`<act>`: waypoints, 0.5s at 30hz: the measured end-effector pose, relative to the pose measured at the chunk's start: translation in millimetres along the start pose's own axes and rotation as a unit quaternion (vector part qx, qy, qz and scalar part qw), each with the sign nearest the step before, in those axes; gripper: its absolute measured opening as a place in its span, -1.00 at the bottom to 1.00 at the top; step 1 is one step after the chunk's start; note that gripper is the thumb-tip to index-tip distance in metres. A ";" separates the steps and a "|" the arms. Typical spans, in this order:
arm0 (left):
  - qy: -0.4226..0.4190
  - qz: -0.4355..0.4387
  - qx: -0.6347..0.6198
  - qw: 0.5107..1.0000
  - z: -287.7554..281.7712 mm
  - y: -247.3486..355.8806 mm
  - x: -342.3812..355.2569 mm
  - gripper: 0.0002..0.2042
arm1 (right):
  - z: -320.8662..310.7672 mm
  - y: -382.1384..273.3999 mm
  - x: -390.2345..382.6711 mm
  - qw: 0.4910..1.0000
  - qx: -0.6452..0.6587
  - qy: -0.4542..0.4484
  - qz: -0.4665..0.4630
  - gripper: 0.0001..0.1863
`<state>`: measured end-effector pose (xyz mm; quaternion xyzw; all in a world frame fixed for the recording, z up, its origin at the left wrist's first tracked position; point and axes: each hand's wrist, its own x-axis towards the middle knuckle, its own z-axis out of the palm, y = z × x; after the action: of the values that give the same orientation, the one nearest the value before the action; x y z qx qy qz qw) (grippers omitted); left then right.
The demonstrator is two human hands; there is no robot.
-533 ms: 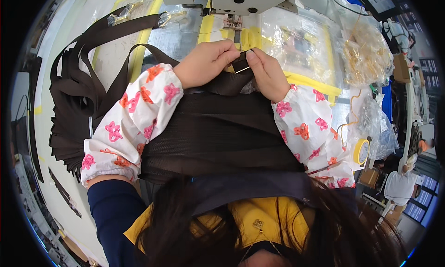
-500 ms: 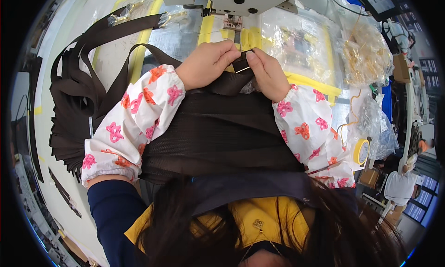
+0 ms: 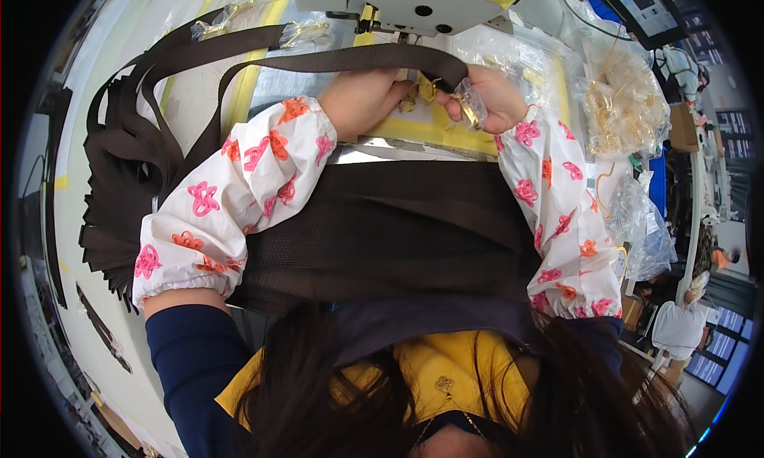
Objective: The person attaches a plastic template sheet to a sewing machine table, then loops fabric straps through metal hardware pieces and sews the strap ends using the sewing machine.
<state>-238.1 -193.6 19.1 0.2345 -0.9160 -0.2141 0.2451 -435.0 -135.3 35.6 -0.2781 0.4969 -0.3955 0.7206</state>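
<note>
Just inside the near edge of the sewing bed (image 3: 274, 84), where yellow tape (image 3: 450, 138) was stuck, you held the dark strap (image 3: 358, 58) up in an arch. It ran from the fan of dark straps (image 3: 115, 235) on the left part of the white worktable (image 3: 147, 386), across above your left hand (image 3: 366, 100), to your right hand (image 3: 495, 98). Half a second earlier your hands had nearly met over a short fold of it; now they stood apart, the right one farther right, with a gold fitting (image 3: 473, 104) in clear wrap showing at its fingers. The work seemed, by my judgement, to have passed from the fold to that fitted end.

Your right fingers were closed about the strap's end. A small gold piece (image 3: 407, 102) showed at your left fingertips, but whether they gripped it I could not tell, since the strap hid part of that hand.

The sewing machine head (image 3: 422, 8) bounded the far side, close beyond the strap, and the dark cloth (image 3: 414, 211) lay along the near side, between your sleeves. Past your right hand, a bag of gold pieces (image 3: 625, 112) and a crumpled clear bag (image 3: 641, 227) took up the right side. Sideways travel along the bed's near edge looked freer than reaching toward the head.
</note>
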 end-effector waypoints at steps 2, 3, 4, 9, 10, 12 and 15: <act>-0.004 0.032 -0.004 0.999 5.4 -12.1 1.7 -0.76 | -3.4 2.3 5.8 0.999 0.012 -0.022 0.028 -0.71; -0.009 0.062 -0.007 0.998 7.3 -16.3 1.6 -0.75 | -4.1 3.2 9.0 0.997 0.026 -0.045 0.057 -0.71; -0.010 0.059 -0.007 0.998 8.5 -21.2 0.8 -0.75 | -4.0 3.5 13.8 0.997 0.015 -0.042 0.070 -0.72; 0.027 0.163 0.134 0.977 0.6 -18.7 15.3 -0.77 | -0.9 7.3 9.3 0.998 0.063 0.010 -0.012 -0.71; -0.016 0.150 0.168 0.974 -1.2 -19.7 16.1 -0.86 | 2.5 8.7 6.1 0.991 0.102 0.038 -0.082 -0.67; -0.028 0.133 0.175 0.975 2.7 -19.1 14.3 -0.87 | 12.3 16.9 -4.5 0.979 -0.076 0.132 -0.139 -0.59; -0.047 0.131 0.187 0.972 4.7 -14.5 14.2 -0.86 | 8.5 27.4 0.0 0.812 -0.391 0.277 -0.335 -0.36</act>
<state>-246.9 -211.6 13.0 0.1438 -0.9730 -0.0157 0.1800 -419.0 -120.7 16.9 -0.5642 0.6641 -0.4451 0.2063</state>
